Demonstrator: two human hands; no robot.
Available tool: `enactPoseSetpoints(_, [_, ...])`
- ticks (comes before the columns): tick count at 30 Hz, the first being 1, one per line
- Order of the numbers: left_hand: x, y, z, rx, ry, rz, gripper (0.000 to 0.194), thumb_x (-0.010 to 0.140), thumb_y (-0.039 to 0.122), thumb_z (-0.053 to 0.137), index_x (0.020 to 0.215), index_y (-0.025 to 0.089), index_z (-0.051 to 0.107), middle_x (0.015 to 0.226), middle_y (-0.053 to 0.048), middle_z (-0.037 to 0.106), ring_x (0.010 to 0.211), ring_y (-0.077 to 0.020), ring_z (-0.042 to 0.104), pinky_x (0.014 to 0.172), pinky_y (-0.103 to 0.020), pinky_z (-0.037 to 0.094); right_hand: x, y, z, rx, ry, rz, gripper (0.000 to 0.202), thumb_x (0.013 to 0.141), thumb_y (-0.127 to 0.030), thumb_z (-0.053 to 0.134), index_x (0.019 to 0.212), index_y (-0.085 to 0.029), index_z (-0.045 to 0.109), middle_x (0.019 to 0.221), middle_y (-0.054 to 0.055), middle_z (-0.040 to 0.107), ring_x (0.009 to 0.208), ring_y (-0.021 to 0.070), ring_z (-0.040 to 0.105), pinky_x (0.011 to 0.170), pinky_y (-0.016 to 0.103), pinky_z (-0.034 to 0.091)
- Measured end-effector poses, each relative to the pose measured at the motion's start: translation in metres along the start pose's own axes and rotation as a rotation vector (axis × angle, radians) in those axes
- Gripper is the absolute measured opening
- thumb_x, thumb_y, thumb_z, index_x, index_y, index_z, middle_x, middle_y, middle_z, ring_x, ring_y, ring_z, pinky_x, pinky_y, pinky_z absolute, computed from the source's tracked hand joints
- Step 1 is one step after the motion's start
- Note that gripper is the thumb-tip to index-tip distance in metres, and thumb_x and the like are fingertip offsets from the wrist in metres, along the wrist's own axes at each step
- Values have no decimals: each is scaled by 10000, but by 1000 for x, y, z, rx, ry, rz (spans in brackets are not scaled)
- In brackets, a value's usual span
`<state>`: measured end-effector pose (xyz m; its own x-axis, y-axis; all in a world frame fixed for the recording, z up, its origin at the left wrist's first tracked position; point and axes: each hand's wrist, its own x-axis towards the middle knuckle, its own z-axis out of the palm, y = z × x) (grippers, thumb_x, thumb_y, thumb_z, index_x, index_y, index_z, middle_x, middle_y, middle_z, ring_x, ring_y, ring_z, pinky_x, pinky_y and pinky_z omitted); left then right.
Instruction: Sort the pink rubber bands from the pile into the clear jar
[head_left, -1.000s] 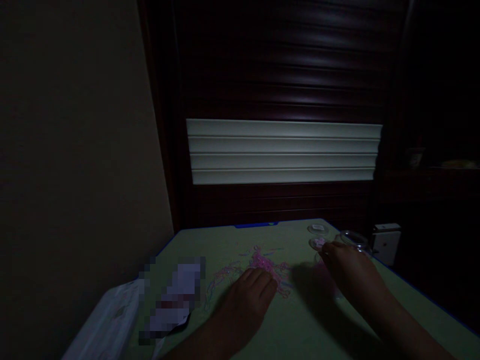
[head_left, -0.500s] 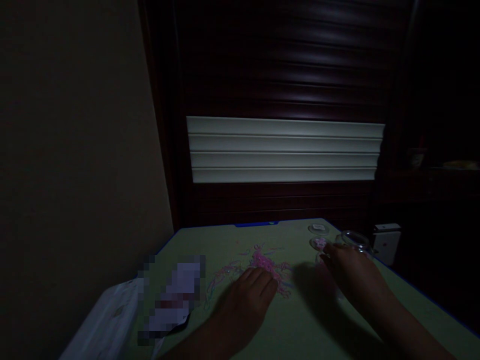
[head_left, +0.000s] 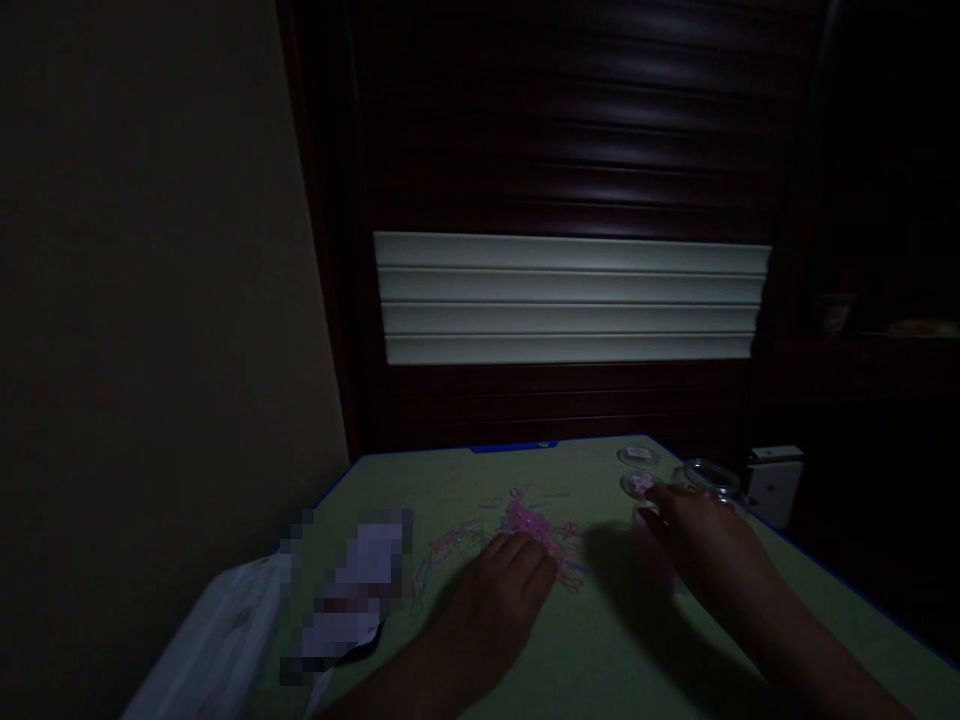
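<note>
Small elastic bands (head_left: 529, 525), mostly pink with some pale blue and other colours, lie in a loose pile on the green tabletop (head_left: 577, 660). My left hand (head_left: 510, 580) rests against the near side of the pile, its fingers bent together and their tips hidden. Farther right, my right hand (head_left: 701, 530) hovers over a small clear container (head_left: 652, 560) with pink contents. Its thumb and forefinger look apart, with nothing visible between them. The hand covers much of the container.
Two clear round lids (head_left: 639, 457) (head_left: 640, 486) lie at the back right, the nearer holding something pink. A clear jar (head_left: 711, 478) stands behind my right hand. At the left are a blurred-out object (head_left: 352, 590) and a white package (head_left: 217, 640). A wall (head_left: 165, 300) borders the left.
Both hands stay in nearly the same places. The view shifts only very slightly.
</note>
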<state>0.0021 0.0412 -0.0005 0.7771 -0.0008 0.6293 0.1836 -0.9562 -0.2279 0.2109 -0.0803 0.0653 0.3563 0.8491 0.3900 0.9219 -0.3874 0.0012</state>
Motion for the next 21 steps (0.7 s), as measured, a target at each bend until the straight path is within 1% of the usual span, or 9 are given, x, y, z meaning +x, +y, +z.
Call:
enactPoseSetpoints(4, [0, 1, -1, 7, -3, 7, 153, 883, 29, 412, 940, 120, 521, 853, -55, 559, 779, -193, 509, 721, -350, 475, 0, 0, 0, -6, -3, -2, 239, 880, -171, 450, 961, -141, 673, 878, 131, 703, 786, 268, 669, 635, 331, 456])
enactPoseSetpoints(8, [2, 2, -4, 10, -11, 10, 157, 873, 21, 419, 942, 115, 524, 869, -61, 566, 798, -200, 519, 744, -358, 482, 0, -1, 1, -11, -21, 0, 249, 885, -181, 454, 999, -147, 672, 895, 137, 703, 808, 277, 668, 646, 341, 462])
enactPoseSetpoints(11, [3, 3, -5, 14, -9, 11, 170, 876, 19, 400, 928, 119, 528, 861, -58, 568, 795, -198, 525, 746, -359, 486, -1, -1, 3, -7, 1, -12, 258, 883, -173, 451, 1022, -148, 668, 929, 143, 700, 828, 271, 666, 665, 342, 470])
enactPoseSetpoints(15, [2, 3, -4, 10, -27, 4, 180, 889, 32, 383, 951, 124, 525, 881, -62, 569, 815, -199, 526, 754, -362, 484, -1, -1, 6, -34, 52, -70, 268, 881, -167, 455, 1050, -162, 662, 961, 138, 698, 865, 272, 659, 694, 353, 475])
enactPoseSetpoints(17, [1, 3, -3, 3, -39, -6, 175, 887, 29, 391, 949, 127, 522, 891, -60, 567, 826, -197, 524, 769, -364, 479, 0, -3, 7, -58, 81, -107, 270, 884, -170, 446, 1045, -175, 663, 977, 132, 695, 838, 270, 662, 676, 356, 476])
enactPoseSetpoints(21, [1, 2, -3, -15, -48, -11, 161, 878, 28, 413, 944, 127, 522, 886, -55, 558, 817, -197, 519, 762, -359, 473, -2, -12, 7, -29, 113, -191, 230, 880, -183, 458, 925, -183, 683, 968, 120, 692, 780, 251, 661, 654, 345, 470])
